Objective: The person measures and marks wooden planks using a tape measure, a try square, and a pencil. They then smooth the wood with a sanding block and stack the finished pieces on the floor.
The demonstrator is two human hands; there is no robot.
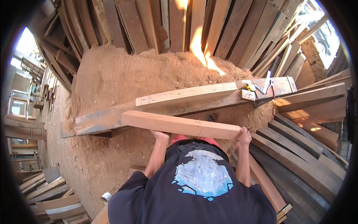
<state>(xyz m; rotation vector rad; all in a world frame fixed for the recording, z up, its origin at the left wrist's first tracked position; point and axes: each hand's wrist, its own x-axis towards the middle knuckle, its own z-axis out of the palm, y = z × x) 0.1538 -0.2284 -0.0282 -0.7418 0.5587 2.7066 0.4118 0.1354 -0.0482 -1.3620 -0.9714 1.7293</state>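
Note:
A reddish wooden beam (181,124) lies crosswise in front of my body, above my lap. Under its lower edge, left of the middle, my left hand (161,135) grips it, fingers mostly hidden by the wood. My right hand (244,136) is closed round the beam's right end. Just beyond, a paler beam (186,94) with pencil-like lines across its left end rests on a long, worn plank bench (97,118). The held beam's left end overlaps the bench in view; whether it touches, I cannot tell.
On the bench's right part are a yellow-and-black tape measure (250,87), a small wooden block (248,95), a square (267,82) and a dark plier-like tool (272,89). Sawdust (108,74) covers the ground. Boards (130,26) lean beyond; stacked timbers (298,160) lie at right.

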